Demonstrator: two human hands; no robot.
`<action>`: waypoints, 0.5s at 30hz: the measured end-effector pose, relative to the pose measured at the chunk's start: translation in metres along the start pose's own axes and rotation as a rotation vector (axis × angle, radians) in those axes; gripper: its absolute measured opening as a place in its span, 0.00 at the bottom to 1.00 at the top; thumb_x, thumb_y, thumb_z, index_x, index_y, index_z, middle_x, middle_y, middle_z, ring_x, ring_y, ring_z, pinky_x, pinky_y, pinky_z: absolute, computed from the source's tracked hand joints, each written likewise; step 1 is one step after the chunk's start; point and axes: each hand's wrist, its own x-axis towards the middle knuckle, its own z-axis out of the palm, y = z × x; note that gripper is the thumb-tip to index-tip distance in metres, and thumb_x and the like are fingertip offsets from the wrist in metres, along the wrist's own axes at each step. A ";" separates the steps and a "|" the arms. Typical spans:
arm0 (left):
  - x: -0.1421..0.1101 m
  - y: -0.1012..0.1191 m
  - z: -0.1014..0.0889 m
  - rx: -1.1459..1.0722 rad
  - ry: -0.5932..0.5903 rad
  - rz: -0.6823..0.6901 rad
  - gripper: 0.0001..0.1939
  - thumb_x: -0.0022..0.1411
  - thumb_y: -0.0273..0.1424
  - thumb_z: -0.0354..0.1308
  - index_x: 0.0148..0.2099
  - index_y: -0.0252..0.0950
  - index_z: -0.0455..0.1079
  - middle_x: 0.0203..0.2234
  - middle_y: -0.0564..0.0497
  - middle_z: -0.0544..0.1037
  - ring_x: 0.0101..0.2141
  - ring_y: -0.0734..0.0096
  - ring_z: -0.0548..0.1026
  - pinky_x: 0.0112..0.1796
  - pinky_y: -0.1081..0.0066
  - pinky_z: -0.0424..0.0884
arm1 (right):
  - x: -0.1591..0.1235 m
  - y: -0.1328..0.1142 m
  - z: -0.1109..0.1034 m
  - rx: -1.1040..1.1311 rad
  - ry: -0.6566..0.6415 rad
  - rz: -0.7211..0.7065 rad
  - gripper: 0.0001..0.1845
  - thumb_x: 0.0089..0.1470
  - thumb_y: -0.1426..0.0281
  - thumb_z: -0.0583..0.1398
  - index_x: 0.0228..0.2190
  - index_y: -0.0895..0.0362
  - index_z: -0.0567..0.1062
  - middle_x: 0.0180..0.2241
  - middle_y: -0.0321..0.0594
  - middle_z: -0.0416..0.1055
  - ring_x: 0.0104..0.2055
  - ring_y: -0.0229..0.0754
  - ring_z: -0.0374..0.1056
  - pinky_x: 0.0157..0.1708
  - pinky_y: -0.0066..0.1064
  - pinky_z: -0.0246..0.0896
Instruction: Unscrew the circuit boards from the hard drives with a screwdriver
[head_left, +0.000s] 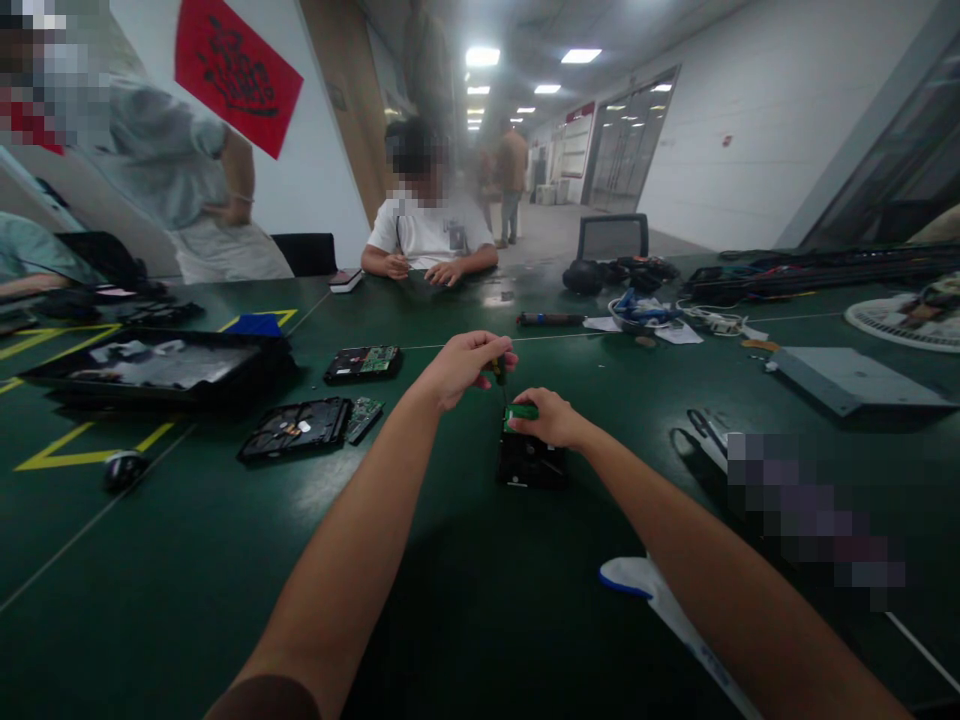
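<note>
A hard drive (531, 466) lies on the green table in front of me, its dark casing facing up. At its far end my right hand (553, 415) is closed on a green circuit board (523, 411), with the fingertips partly hiding it. My left hand (474, 368) is above and left of the drive, its fingers wrapped round a screwdriver (498, 372) with a yellow and dark handle. The screwdriver's thin shaft points down toward the board; whether its tip touches a screw cannot be made out.
Left are another hard drive (296, 428), a loose circuit board (365, 419), a third drive (363, 362), a black tray (161, 365) and a mouse (124, 469). A white glove (637, 576) lies under my right forearm. Right is a grey metal box (859, 380). A person (431, 225) sits opposite.
</note>
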 end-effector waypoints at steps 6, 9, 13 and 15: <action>0.010 -0.012 0.001 -0.268 0.021 -0.054 0.08 0.63 0.36 0.65 0.40 0.37 0.74 0.41 0.38 0.85 0.41 0.57 0.83 0.27 0.72 0.70 | 0.000 -0.001 -0.001 -0.001 -0.012 0.010 0.23 0.55 0.53 0.68 0.49 0.47 0.78 0.53 0.42 0.76 0.56 0.54 0.70 0.51 0.42 0.65; 0.013 -0.018 0.003 -0.391 0.018 -0.078 0.07 0.63 0.34 0.61 0.38 0.36 0.73 0.41 0.38 0.85 0.42 0.57 0.83 0.28 0.71 0.73 | -0.001 -0.002 -0.001 -0.009 -0.021 0.005 0.23 0.55 0.52 0.67 0.50 0.47 0.78 0.53 0.42 0.76 0.56 0.55 0.69 0.51 0.42 0.64; 0.014 -0.023 0.007 -0.462 0.005 -0.086 0.08 0.63 0.35 0.61 0.38 0.36 0.74 0.39 0.42 0.84 0.40 0.62 0.83 0.31 0.70 0.75 | -0.001 -0.001 -0.001 -0.020 -0.010 -0.015 0.24 0.56 0.52 0.66 0.50 0.48 0.78 0.53 0.43 0.76 0.56 0.55 0.69 0.50 0.42 0.64; 0.014 -0.024 0.006 -0.411 -0.008 -0.088 0.10 0.64 0.38 0.61 0.38 0.36 0.75 0.38 0.42 0.84 0.39 0.62 0.82 0.31 0.70 0.75 | -0.001 -0.001 -0.001 -0.021 -0.005 -0.011 0.24 0.55 0.52 0.67 0.50 0.48 0.78 0.52 0.44 0.76 0.56 0.55 0.70 0.50 0.43 0.64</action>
